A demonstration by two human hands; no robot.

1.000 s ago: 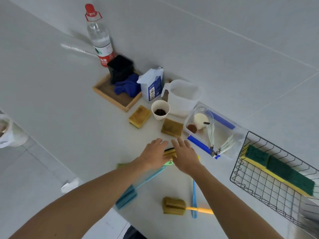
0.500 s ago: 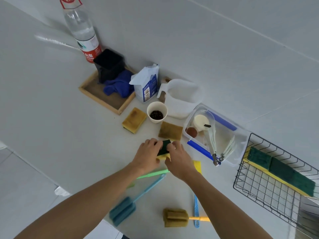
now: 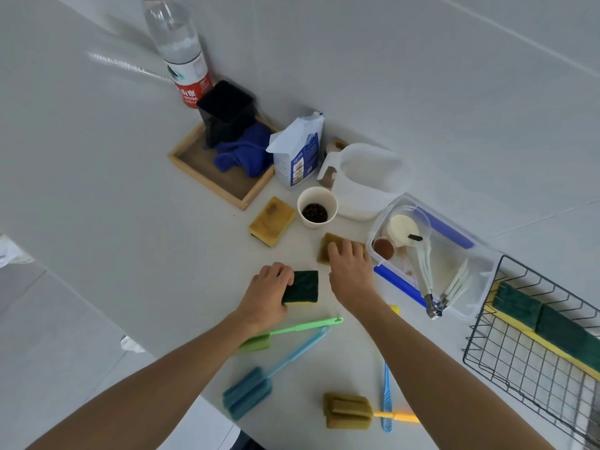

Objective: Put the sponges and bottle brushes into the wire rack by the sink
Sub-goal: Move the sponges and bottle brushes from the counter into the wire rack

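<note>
On the desk: two bare hands work among scattered sponges and brushes on the white desk point(image 3: 130, 222).
Left grip: the left hand point(image 3: 266, 298) holds a green sponge point(image 3: 302, 287) by its left edge, fingers curled over the top.
Right grip: the right hand point(image 3: 352, 271) lies flat, fingers spread wide, fingertips pressing on a tan sponge point(image 3: 326, 246); nothing is held.
Beyond the left grip: a second tan sponge point(image 3: 272, 221) lies beside a paper cup point(image 3: 317, 207).
Below the grips: a green brush point(image 3: 292, 331) and a blue brush point(image 3: 259, 384) lie crossed under the left forearm; a tan brush point(image 3: 349, 410) lies under the right forearm.
Right of the right grip: a clear tub point(image 3: 470, 277) touches the wire rack point(image 3: 519, 368).
In the rack: green-and-yellow sponges point(image 3: 548, 323) stand along the far side.
</note>
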